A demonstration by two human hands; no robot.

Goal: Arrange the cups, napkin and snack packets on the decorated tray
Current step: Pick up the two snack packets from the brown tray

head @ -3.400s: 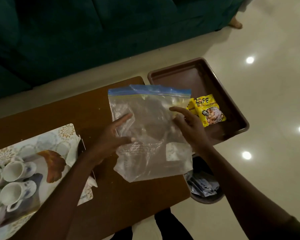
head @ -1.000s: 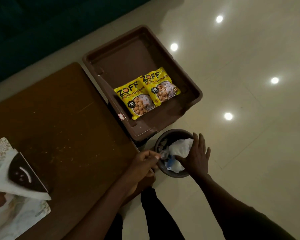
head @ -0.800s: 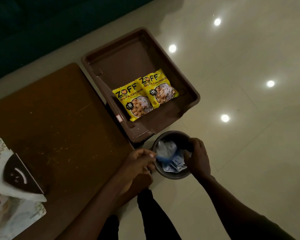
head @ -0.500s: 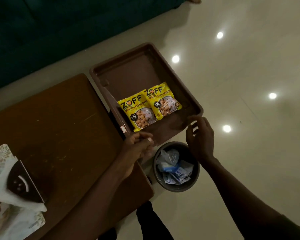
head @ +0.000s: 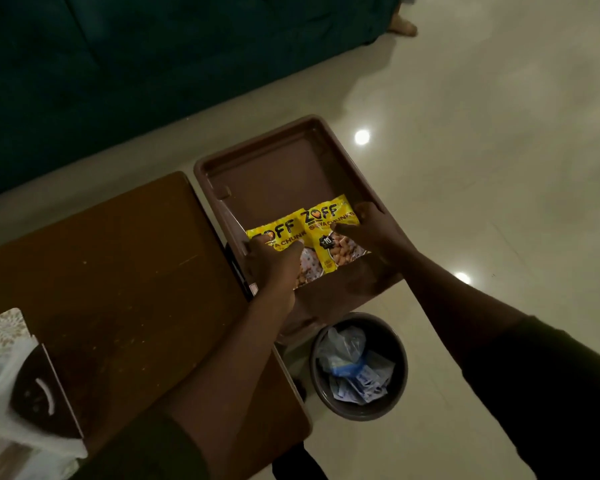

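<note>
You have a brown wooden table (head: pixel 111 271) on the left, with a brown plastic bin (head: pixel 274 168) just beside its right edge. Below that bin, a round wastebasket (head: pixel 395 344) on the glossy tiled floor (head: pixel 499 168) holds a crumpled clear plastic bag (head: pixel 340 344) and paper scraps. A dark green sofa (head: pixel 153 64) fills the top left.

Surface (head: pixel 118 271): brown wood, scuffed. At its near left corner, a patterned tray (head: pixel 0 327) bearing a white napkin (head: pixel 0 403). Just right of the surface, a brown tub (head: pixel 274 174); nearer than the tub, a round bin (head: pixel 388 407) standing on the pale glossy floor (head: pixel 499 168).
</note>
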